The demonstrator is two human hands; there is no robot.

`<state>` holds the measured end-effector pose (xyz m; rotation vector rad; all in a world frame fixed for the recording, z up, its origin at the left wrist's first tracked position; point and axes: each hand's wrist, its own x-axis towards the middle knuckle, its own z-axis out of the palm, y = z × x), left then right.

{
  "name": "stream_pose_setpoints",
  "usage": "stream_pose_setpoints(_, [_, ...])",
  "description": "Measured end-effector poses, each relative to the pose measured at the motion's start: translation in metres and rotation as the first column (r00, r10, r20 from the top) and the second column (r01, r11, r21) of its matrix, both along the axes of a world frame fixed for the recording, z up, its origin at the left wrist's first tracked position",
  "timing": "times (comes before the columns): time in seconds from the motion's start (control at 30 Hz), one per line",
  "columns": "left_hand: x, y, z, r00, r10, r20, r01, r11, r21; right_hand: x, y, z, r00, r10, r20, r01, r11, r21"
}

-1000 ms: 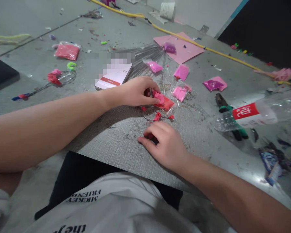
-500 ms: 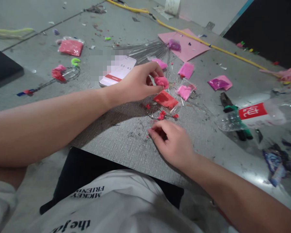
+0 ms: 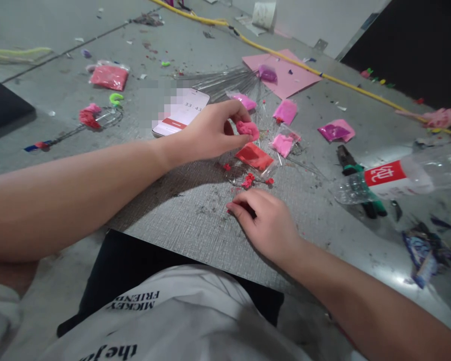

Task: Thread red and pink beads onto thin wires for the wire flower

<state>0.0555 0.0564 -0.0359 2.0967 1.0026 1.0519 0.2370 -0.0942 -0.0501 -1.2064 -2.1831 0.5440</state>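
My left hand (image 3: pixel 214 125) is closed in a pinch on a soft lump of pink modelling clay (image 3: pixel 248 130), held above the table. Just under it lies a flat bag of orange-red clay (image 3: pixel 254 156). Nearer to me, my right hand (image 3: pixel 265 218) rests on the tabletop with thumb and forefinger pinched together. A tiny bit of red clay (image 3: pixel 228 208) shows at those fingertips. Between the hands lie thin wires with small red clay pieces (image 3: pixel 249 179) on them.
A phone (image 3: pixel 184 109) showing a timer lies behind my left wrist. Pink clay packets (image 3: pixel 283 145), pliers (image 3: pixel 348 159) and a clear bottle (image 3: pixel 398 175) are on the right. A wire loop with red clay (image 3: pixel 90 116) lies left. A yellow cable (image 3: pixel 270 47) crosses the back.
My right fingertips have come down slightly onto the tiny red bit beside them. My left hand still holds the pink clay in nearly the same place. The view has shifted a little.
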Motion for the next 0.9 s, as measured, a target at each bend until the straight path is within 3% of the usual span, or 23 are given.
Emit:
stream_pose_setpoints(0.13, [-0.001,0.001,0.0,1.0,-0.007,-0.017,0.008,1.0,0.009,-0.001,0.0,0.0,1.0,-0.02,0.004,0.019,1.0,0.021])
stream_pose_setpoints(0.37, [-0.001,0.001,0.001,1.0,0.01,-0.011,-0.01,1.0,-0.02,-0.002,0.0,0.002,0.995,0.063,0.075,-0.063,0.998,0.0])
stream_pose_setpoints(0.53, [-0.001,0.001,-0.001,0.999,-0.029,0.044,0.029,1.0,-0.009,0.0,-0.001,-0.001,1.0,-0.03,0.005,0.03,0.998,0.053])
stream_pose_setpoints(0.7, [-0.004,-0.006,0.003,0.932,-0.286,0.222,0.303,0.952,-0.046,0.003,-0.004,-0.001,0.99,-0.088,-0.107,0.103,0.984,0.144])
stream_pose_setpoints(0.9, [-0.006,-0.021,0.019,0.859,-0.472,0.2,0.503,0.851,-0.153,0.007,-0.003,0.007,0.978,-0.122,-0.167,0.178,0.906,0.385])
